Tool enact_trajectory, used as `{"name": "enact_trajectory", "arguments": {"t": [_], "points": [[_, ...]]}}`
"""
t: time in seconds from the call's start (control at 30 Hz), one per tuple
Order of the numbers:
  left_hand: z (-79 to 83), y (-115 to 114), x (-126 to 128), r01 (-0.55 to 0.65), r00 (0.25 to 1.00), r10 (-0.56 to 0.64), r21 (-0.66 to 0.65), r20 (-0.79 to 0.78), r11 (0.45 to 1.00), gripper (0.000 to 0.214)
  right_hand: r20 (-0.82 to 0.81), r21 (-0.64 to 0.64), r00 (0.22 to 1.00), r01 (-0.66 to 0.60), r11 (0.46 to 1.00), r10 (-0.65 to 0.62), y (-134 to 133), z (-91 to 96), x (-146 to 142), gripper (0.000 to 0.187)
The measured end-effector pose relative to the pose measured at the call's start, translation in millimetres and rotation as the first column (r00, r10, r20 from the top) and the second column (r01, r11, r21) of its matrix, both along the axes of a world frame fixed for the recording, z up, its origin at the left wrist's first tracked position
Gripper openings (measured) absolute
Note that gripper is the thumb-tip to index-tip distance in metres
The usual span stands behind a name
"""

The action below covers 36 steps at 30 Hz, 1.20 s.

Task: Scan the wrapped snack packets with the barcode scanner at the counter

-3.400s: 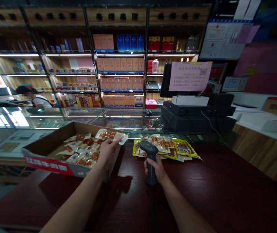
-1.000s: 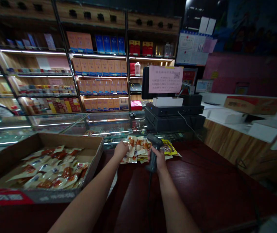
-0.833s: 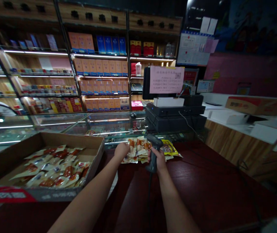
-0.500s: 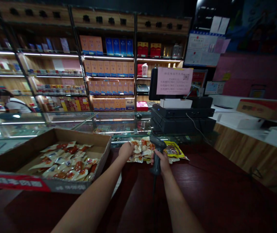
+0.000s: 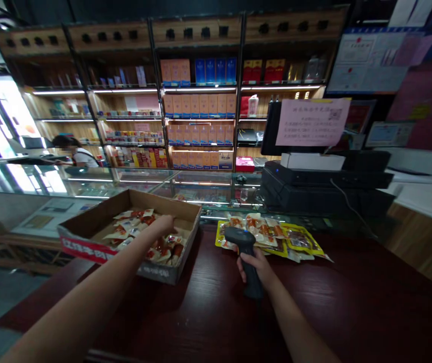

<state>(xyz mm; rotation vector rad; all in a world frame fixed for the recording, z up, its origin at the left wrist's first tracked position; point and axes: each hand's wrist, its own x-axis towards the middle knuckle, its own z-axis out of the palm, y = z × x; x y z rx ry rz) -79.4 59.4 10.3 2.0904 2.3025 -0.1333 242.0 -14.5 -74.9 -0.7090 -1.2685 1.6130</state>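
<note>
A dark handheld barcode scanner [image 5: 247,252] is wrapped in the fingers of my right hand [image 5: 259,269], its head pointing left and its handle downward. Over the right part of an open cardboard box [image 5: 191,214], my left hand [image 5: 166,224] reaches down above clear-and-cream packets of reddish-brown food [image 5: 163,249]. Most of its fingers are hidden behind the hand, so I cannot see whether they grip a packet. Behind the scanner lies a pile of similar food packets [image 5: 262,229], together with yellow-edged packets [image 5: 300,239].
A dark red wooden counter [image 5: 208,312] carries the box and the pile. Beyond it stand a glass display case [image 5: 185,179], a monitor with a pink notice [image 5: 310,121] and black equipment [image 5: 325,186]. At the far left a person [image 5: 83,156] is behind the glass, near stocked shelves.
My left hand has left the packet pile and moved left to the box. The scanner has stayed in my right hand, its head now turned left. The view has shifted leftward.
</note>
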Motion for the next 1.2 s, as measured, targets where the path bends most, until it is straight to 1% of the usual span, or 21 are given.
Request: {"name": "enact_trajectory", "arguments": {"t": [0.1, 0.23, 0.27, 0.33, 0.4, 0.47, 0.53, 0.57, 0.67, 0.73, 0.83, 0.9, 0.93, 0.97, 1.0, 1.03, 1.07, 1.1, 1.13, 1.17, 1.2], "points": [[-13.0, -6.1, 4.9, 0.010, 1.000, -0.013, -0.103, -0.025, 0.995, 0.022, 0.035, -0.003, 0.998, -0.061, 0.998, 0.061, -2.3, -7.9, -8.6, 0.046], [-21.5, -9.7, 22.2, 0.069, 0.977, -0.094, -0.133, -0.189, 0.989, 0.042, 0.073, -0.012, 0.995, -0.069, 0.998, 0.070, -3.1, -13.4, -11.8, 0.050], [-22.8, -9.4, 24.2, 0.074, 0.975, -0.100, -0.136, -0.197, 0.988, 0.043, 0.075, -0.015, 0.995, -0.066, 0.998, 0.067, -2.9, -13.8, -11.8, 0.050], [-26.0, -8.2, 24.4, 0.060, 0.992, -0.069, -0.087, -0.104, 0.994, 0.041, 0.074, -0.018, 0.995, -0.060, 0.998, 0.061, -2.3, -14.1, -11.8, 0.050], [-30.0, -6.9, 21.4, 0.036, 0.999, -0.037, 0.019, 0.033, 0.999, 0.037, 0.071, -0.018, 0.996, -0.056, 0.998, 0.058, -1.9, -14.1, -12.1, 0.049], [-33.5, -5.2, 18.3, 0.009, 0.993, -0.020, 0.090, 0.113, 0.996, 0.034, 0.071, -0.016, 0.996, -0.054, 0.998, 0.055, -1.8, -14.3, -12.8, 0.048], [-35.5, -2.7, 17.4, 0.004, 0.992, -0.016, 0.094, 0.121, 0.996, 0.031, 0.072, -0.013, 0.996, -0.048, 0.999, 0.049, -1.9, -14.6, -13.8, 0.046], [-36.1, -1.1, 18.2, -0.022, 0.990, 0.008, 0.098, 0.143, 0.995, 0.028, 0.071, -0.012, 0.996, -0.046, 0.999, 0.046, -2.0, -14.7, -14.2, 0.046], [-38.2, 2.9, 22.9, -0.158, 0.945, 0.101, 0.163, 0.312, 0.974, 0.026, 0.055, -0.006, 0.997, -0.052, 0.999, 0.052, -2.2, -14.2, -15.0, 0.044], [-39.5, 3.3, 25.0, -0.180, 0.923, 0.103, 0.181, 0.370, 0.967, 0.027, 0.039, 0.004, 0.997, -0.060, 0.998, 0.060, -2.4, -12.8, -14.9, 0.043], [-35.5, 2.3, 20.2, -0.113, 0.956, 0.076, 0.118, 0.283, 0.987, 0.022, 0.023, 0.028, 0.996, -0.086, 0.996, 0.085, -3.5, -9.2, -13.7, 0.039], [-25.4, 2.5, 11.0, -0.116, 0.964, 0.091, 0.085, 0.249, 0.990, 0.017, 0.017, 0.036, 0.994, -0.105, 0.994, 0.104, -4.4, -6.8, -12.8, 0.038], [-18.3, 2.7, 5.5, -0.127, 0.959, 0.101, 0.084, 0.266, 0.988, 0.016, 0.013, 0.038, 0.994, -0.107, 0.994, 0.107, -4.9, -6.0, -12.6, 0.037], [-10.4, 2.6, 0.1, -0.146, 0.938, 0.106, 0.097, 0.328, 0.985, 0.015, 0.009, 0.038, 0.995, -0.103, 0.994, 0.103, -5.3, -5.5, -12.5, 0.037], [-2.2, 1.9, -4.3, -0.172, 0.890, 0.103, 0.119, 0.444, 0.978, 0.015, 0.003, 0.038, 0.996, -0.094, 0.995, 0.094, -5.5, -5.4, -12.7, 0.037], [5.6, 0.3, -6.9, -0.202, 0.795, 0.078, 0.142, 0.601, 0.969, 0.018, -0.005, 0.037, 0.996, -0.084, 0.996, 0.084, -5.7, -5.6, -13.0, 0.037], [12.5, -2.5, -7.3, -0.231, 0.641, 0.029, 0.157, 0.767, 0.960, 0.021, -0.015, 0.035, 0.997, -0.077, 0.996, 0.077, -5.8, -5.9, -13.5, 0.038], [18.0, -6.3, -4.8, -0.249, 0.442, -0.035, 0.160, 0.896, 0.955, 0.025, -0.025, 0.033, 0.997, -0.075, 0.997, 0.076, -5.8, -6.3, -13.9, 0.039], [21.8, -10.9, 0.5, -0.248, 0.238, -0.098, 0.158, 0.966, 0.956, 0.027, -0.035, 0.030, 0.996, -0.077, 0.997, 0.078, -5.8, -6.6, -14.3, 0.039], [23.4, -15.9, 8.5, -0.232, 0.072, -0.144, 0.157, 0.987, 0.960, 0.029, -0.043, 0.028, 0.996, -0.081, 0.996, 0.083, -5.9, -6.6, -14.5, 0.040], [22.9, -20.9, 18.8, -0.211, -0.058, -0.174, 0.158, 0.983, 0.964, 0.030, -0.052, 0.028, 0.995, -0.084, 0.996, 0.086, -6.2, -6.4, -14.5, 0.040]]}}
